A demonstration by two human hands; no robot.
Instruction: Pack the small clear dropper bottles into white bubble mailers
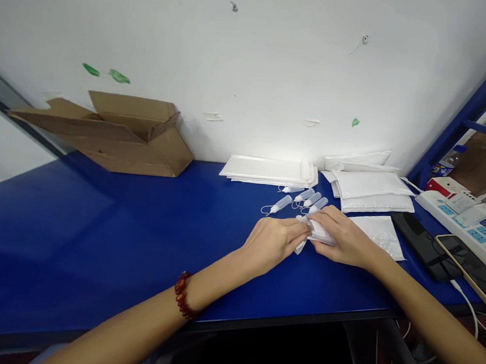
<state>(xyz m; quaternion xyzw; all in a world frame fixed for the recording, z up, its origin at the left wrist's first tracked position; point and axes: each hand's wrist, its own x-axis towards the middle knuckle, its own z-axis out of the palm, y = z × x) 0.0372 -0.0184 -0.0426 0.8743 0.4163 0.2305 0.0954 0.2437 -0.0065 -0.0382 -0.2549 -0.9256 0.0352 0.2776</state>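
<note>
Basically, white pkt [322,233] sits btwn L grip [274,239] & R grip [343,236], both pinching it, nr bottles [282,203].

Head-worn view, looking forward and down, near blue desk [109,245], wall [272,62] beyond

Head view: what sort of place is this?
Probably a small packing workstation: stacked flat white padded envelopes, small translucent plastic squeeze bottles and an open brown cardboard box share a long blue tabletop against a wall.
</note>
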